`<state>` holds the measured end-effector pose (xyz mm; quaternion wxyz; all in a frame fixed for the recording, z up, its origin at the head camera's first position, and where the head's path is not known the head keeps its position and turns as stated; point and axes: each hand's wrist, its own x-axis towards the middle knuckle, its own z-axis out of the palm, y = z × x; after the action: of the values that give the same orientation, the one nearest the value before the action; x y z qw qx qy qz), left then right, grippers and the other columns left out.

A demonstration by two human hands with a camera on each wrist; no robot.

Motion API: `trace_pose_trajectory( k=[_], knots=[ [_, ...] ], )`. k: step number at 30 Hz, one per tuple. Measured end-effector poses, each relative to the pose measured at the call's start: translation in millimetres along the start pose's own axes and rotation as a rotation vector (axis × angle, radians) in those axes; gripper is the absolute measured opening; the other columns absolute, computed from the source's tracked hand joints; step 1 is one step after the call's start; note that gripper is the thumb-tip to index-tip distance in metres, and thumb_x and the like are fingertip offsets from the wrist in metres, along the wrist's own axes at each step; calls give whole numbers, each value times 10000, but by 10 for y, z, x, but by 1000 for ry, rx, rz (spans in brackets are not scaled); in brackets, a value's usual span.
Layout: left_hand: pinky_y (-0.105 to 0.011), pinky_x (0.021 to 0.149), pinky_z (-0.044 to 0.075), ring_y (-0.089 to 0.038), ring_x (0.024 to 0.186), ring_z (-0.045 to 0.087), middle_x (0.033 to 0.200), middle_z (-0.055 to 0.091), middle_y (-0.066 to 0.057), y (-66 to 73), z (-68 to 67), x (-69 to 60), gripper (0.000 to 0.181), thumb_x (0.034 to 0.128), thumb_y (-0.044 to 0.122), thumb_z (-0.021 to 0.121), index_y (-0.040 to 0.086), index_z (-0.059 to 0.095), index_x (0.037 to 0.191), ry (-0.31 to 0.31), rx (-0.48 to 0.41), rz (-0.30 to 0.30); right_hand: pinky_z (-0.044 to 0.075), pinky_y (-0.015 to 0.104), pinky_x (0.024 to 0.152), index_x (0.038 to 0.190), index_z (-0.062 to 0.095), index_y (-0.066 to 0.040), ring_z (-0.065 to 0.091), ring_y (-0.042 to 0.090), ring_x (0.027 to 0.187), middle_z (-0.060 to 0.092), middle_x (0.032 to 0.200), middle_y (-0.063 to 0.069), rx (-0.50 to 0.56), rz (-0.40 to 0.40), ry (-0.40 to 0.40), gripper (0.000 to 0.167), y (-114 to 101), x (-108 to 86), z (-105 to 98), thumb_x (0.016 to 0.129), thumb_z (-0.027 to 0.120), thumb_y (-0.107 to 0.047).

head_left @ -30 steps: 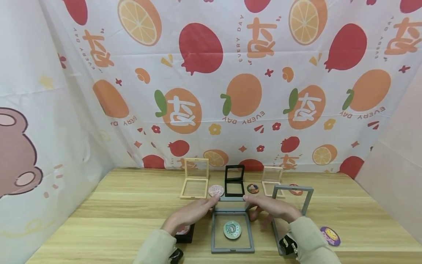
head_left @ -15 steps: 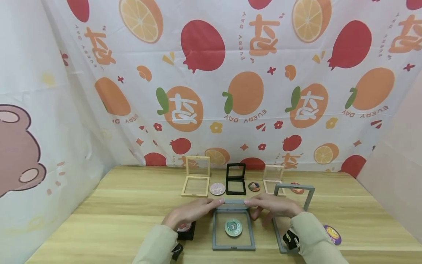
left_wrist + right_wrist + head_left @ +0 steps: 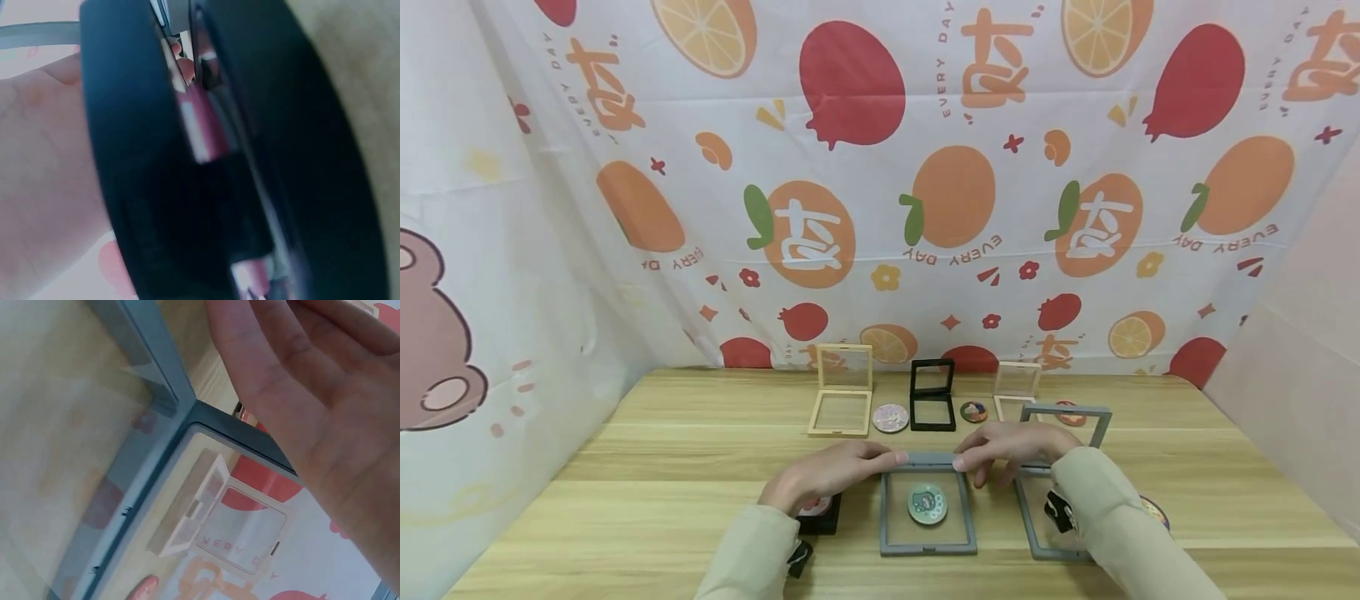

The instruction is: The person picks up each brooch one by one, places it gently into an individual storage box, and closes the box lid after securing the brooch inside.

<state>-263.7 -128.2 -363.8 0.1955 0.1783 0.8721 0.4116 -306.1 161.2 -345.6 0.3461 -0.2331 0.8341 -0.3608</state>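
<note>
Midway along the near table, a grey hinged display frame (image 3: 927, 550) lies with a green round badge (image 3: 927, 503) on its clear film. Its lid (image 3: 929, 458) now looks almost edge-on. My left hand (image 3: 831, 471) holds the lid's left corner, thumb on top and the other fingers mostly hidden. Opposite it, my right hand (image 3: 1011, 446) holds the right corner with its thumb, the other fingers hanging beside the frame. Under my left wrist is a black frame (image 3: 144, 187) with a pinkish piece inside, blurred in the left wrist view.
Beside my right forearm stands another grey frame (image 3: 1037, 525), its lid raised. Behind are open yellow (image 3: 839, 432), black (image 3: 933, 427) and pale pink (image 3: 284, 515) frames. Round badges lie between them: pink (image 3: 891, 418), dark (image 3: 973, 412) and red (image 3: 1070, 413). A purple-and-yellow badge (image 3: 1156, 512) is partly covered.
Both hands have swung the grey frame's lid down toward me, from leaning up to nearly edge-on. The green badge stays in place in the frame. The head view has shifted slightly.
</note>
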Motion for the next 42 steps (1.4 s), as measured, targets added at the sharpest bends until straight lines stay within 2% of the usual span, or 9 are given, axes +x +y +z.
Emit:
trace_pose_trajectory(
  k=[8, 11, 14, 17, 19, 28, 35, 39, 42],
  knots=[
    [-529, 1085, 383, -316, 1341, 499, 1409, 587, -116, 5, -26, 18, 717, 962, 594, 571, 38, 580, 1415, -33, 73, 40, 579, 405, 826, 1420, 501, 103, 616, 124, 933, 684, 882, 27, -61, 33, -51, 822, -45, -1, -49, 866, 693, -473],
    [-531, 1091, 376, -327, 1346, 493, 1412, 583, -136, -5, -31, 8, 740, 950, 576, 603, 6, 563, 1421, -43, 87, 38, 571, 412, 850, 1435, 482, 102, 609, 137, 974, 678, 881, 60, -78, 43, -75, 853, -57, 12, -43, 858, 710, -482],
    [-526, 1094, 374, -323, 1349, 492, 1414, 583, -133, -7, -27, -6, 761, 938, 577, 623, 0, 551, 1429, -51, 98, 28, 560, 414, 883, 1465, 458, 74, 581, 178, 1092, 660, 1152, 116, -104, 64, -97, 852, -59, 27, -33, 868, 697, -486],
    [-518, 1089, 384, -314, 1342, 500, 1411, 586, -129, -2, -17, -15, 765, 932, 571, 638, -1, 549, 1431, -54, 106, 25, 556, 411, 891, 1483, 456, 33, 539, 256, 1211, 501, 1437, 180, -122, 79, -94, 831, -59, 25, -20, 871, 694, -477],
    [-514, 1086, 389, -309, 1336, 506, 1412, 586, -131, 5, -11, -24, 771, 926, 566, 651, -7, 547, 1430, -57, 112, 26, 558, 403, 884, 1488, 464, 7, 512, 288, 1257, 425, 1507, 187, -131, 85, -89, 815, -60, 26, -9, 866, 701, -462],
    [-509, 1096, 381, -302, 1351, 488, 1444, 554, -148, 13, 8, -25, 835, 905, 594, 666, -26, 522, 1445, -68, 83, 33, 558, 374, 853, 1483, 478, -6, 479, 311, 1257, 417, 1485, 161, -172, 56, -76, 789, -50, 42, 3, 856, 702, -429],
    [-522, 1084, 394, -297, 1348, 490, 1466, 530, -156, 50, 10, -45, 844, 893, 557, 703, -27, 493, 1466, -71, 91, 17, 374, 510, 1072, 1494, 474, -23, 399, 317, 1321, 424, 1460, 124, -294, 8, -65, 836, -119, 25, 12, 830, 719, -467],
    [-521, 1094, 382, -289, 1358, 474, 1484, 507, -167, 62, 17, -43, 881, 866, 518, 745, -45, 460, 1480, -79, 123, 19, 363, 506, 1085, 1495, 476, -29, 421, 289, 1308, 439, 1431, 108, -324, 4, -60, 864, -153, 48, 21, 786, 773, -423],
    [-514, 1098, 380, -283, 1353, 476, 1481, 507, -176, 59, 34, -41, 907, 842, 496, 777, -63, 451, 1477, -85, 142, 31, 370, 524, 1077, 1501, 471, -46, 435, 284, 1291, 449, 1396, 95, -345, -4, -75, 921, -76, 112, 15, 768, 778, -512]
  ],
)
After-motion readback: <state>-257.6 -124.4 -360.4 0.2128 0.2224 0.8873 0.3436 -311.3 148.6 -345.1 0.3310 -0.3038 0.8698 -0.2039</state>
